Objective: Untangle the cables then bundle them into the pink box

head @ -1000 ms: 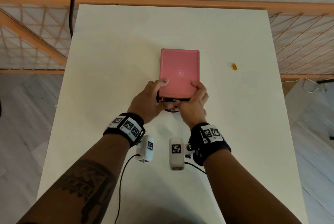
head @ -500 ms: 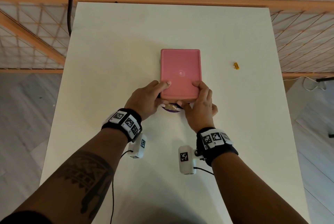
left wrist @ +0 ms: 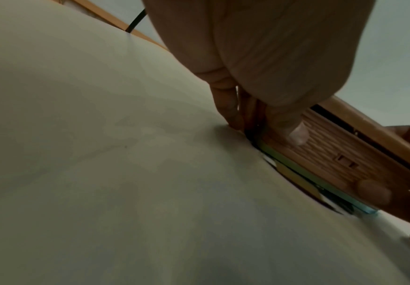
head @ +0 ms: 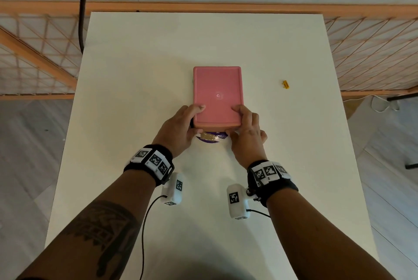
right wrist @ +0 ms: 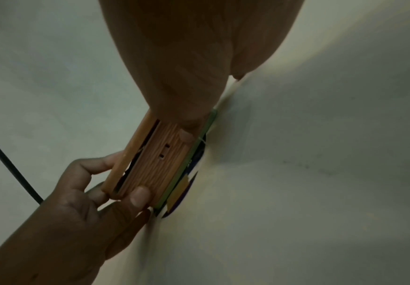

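The pink box (head: 217, 89) lies flat in the middle of the white table (head: 135, 71) with its lid on. My left hand (head: 193, 120) grips the near left corner, fingers on the lid and thumb on the front wall. At the near right corner my right hand (head: 243, 121) holds it the same way. In the wrist views the lid (right wrist: 128, 154) stands slightly off the ribbed front wall (left wrist: 333, 160), leaving a dark gap. The cables are hidden inside.
A purple disc with a strip of tan tape (head: 211, 138) pokes out from under the box's near edge. A small yellow piece (head: 285, 84) lies on the table to the right. A black cord (head: 82, 8) hangs by the far left corner.
The lid's near end has come down over the dark contents. My thumbs slid from the middle of the front edge out to the two near corners.
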A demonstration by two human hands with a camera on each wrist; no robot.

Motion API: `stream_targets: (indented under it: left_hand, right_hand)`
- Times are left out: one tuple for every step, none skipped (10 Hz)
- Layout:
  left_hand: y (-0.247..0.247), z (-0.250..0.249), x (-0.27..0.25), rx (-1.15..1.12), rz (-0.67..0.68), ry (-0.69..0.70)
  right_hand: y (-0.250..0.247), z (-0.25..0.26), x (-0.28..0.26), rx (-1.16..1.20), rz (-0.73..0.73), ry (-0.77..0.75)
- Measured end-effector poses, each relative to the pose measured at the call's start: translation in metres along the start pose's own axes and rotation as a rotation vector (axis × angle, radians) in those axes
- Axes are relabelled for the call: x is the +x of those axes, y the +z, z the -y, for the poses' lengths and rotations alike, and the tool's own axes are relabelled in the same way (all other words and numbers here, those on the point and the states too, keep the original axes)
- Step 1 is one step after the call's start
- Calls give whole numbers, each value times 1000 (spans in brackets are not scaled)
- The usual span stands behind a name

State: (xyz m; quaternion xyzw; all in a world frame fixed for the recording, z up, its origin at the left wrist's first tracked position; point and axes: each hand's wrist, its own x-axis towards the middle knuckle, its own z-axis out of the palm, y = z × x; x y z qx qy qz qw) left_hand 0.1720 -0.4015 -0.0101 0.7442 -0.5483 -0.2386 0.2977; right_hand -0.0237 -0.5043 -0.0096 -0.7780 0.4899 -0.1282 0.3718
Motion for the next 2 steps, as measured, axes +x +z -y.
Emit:
stream_targets:
  left_hand:
    - [1, -5, -3, -51, -13, -17]
    - [-2, -5, -11, -101, -117, -182]
  right_hand:
    - [-7, -6, -1, 124, 42, -15]
    - [-23, -15, -11, 296, 35, 26]
